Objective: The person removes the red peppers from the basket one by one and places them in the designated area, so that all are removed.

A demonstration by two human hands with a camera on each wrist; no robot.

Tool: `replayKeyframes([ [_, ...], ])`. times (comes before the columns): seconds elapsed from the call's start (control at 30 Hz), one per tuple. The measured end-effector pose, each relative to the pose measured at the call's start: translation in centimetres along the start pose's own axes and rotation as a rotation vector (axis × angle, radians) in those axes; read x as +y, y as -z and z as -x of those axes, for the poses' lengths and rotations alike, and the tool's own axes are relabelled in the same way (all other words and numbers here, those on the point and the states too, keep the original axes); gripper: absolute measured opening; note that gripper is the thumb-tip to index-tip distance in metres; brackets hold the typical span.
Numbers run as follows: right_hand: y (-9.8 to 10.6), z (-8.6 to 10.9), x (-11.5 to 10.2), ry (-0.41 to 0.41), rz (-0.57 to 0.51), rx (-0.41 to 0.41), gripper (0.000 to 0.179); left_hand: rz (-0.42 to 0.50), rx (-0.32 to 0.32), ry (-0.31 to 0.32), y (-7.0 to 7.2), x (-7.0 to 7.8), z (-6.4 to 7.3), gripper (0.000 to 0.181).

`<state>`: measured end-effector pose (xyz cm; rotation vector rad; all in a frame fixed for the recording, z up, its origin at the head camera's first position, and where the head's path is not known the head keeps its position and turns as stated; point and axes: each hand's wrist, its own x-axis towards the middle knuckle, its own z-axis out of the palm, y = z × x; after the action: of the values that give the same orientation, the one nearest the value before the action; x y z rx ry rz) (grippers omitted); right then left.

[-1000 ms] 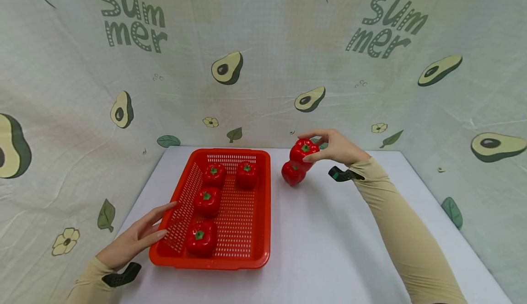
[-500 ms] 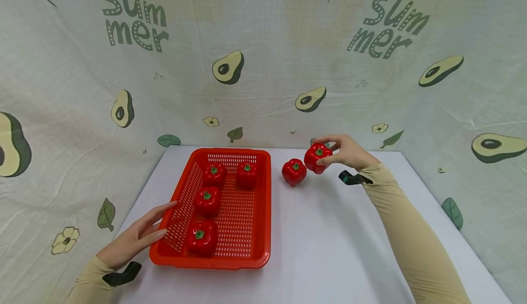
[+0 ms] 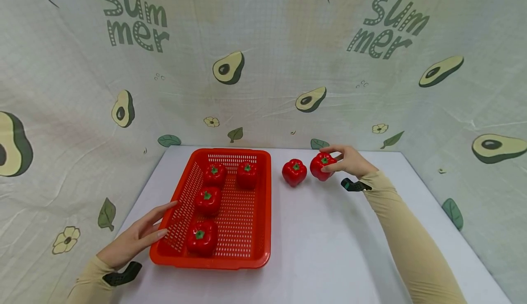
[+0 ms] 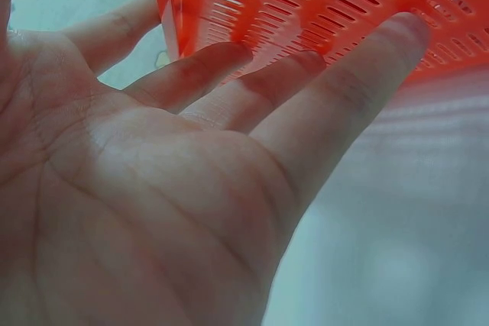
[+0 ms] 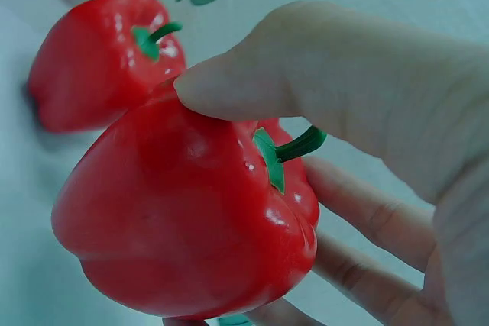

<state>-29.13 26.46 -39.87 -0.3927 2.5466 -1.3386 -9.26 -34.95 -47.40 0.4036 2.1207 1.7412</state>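
My right hand (image 3: pixel 347 161) pinches a red bell pepper (image 3: pixel 320 167) with a green stem, thumb on the near side and fingers behind. In the right wrist view, the thumb presses on the held pepper (image 5: pixel 183 211) beside its stem. A second bell pepper (image 3: pixel 294 172) stands upright on the table just left of it. Against the left side of a red perforated plastic basket (image 3: pixel 262 212) rests my left hand (image 3: pixel 136 237), fingers extended. The left wrist view shows several fingertips touching the slotted wall (image 4: pixel 344 5) from outside.
Inside the basket are several more bell peppers, three along its left side (image 3: pixel 207 201) and one at the back right (image 3: pixel 247 174). The white table (image 3: pixel 313 249) ends at a cloth backdrop (image 3: pixel 263 66) printed with avocados and leaves.
My right hand has carried its bell pepper to the right, away from the second pepper, and then lowered it toward the table. My left hand and the basket have stayed put.
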Motion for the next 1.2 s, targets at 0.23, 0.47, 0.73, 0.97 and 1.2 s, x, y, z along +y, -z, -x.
replayKeyframes([
  [0.23, -0.8, -0.3, 2.1, -0.036, 0.011, -0.006, 0.066, 0.012, -0.004, 0.001, 0.0, -0.1, 0.0, 0.069],
  [0.47, -1.5, -0.7, 3.6, -0.058, -0.023, -0.017, 0.066, 0.011, -0.003, 0.019, 0.0, -0.2, 0.1, 0.07],
  [0.73, -1.7, -0.8, 4.2, -0.049, -0.027, -0.017, 0.066, 0.008, 0.005, 0.035, -0.1, -0.2, 0.2, 0.07],
  [0.97, -1.6, -0.7, 4.0, -0.028, -0.01, -0.022, 0.068, -0.001, 0.011, 0.018, 0.1, -0.2, 0.0, 0.07],
  [1.2, -1.6, -0.7, 4.3, -0.034, -0.017, -0.017, 0.069, -0.005, 0.015, 0.011, 0.1, -0.3, -0.1, 0.07],
])
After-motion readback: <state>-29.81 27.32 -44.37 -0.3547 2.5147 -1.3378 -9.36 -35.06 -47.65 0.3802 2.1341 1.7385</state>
